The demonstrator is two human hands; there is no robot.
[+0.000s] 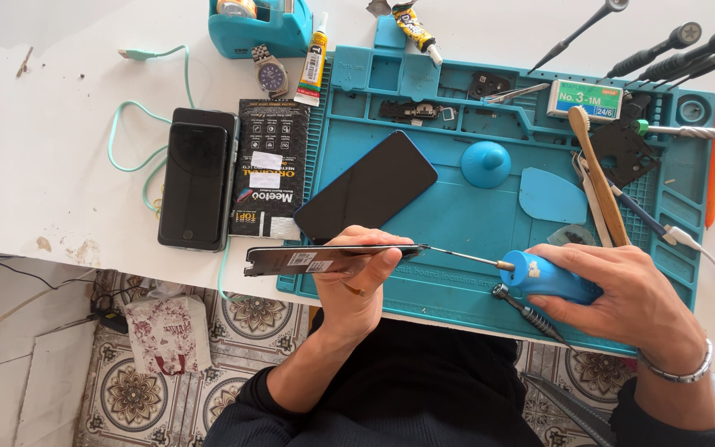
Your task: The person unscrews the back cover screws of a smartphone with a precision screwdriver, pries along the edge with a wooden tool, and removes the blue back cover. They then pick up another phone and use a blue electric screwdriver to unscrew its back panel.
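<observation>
Screwdriver (539, 273) points left, probably horizontal.

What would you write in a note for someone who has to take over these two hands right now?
Left hand: grips a thin, dark phone frame edge-on above the near edge of the turquoise silicone work mat.
Right hand: holds a blue-handled tool with a thin metal needle tip; the tip meets the frame's right end. A small black screwdriver sits under that hand.
Nearby: a black glass screen panel lies loose on the mat; a dark phone rests on the white table beside it.
Done: the panel is off the frame.
Left: work at the frame's end is under way; panel not refitted.
</observation>
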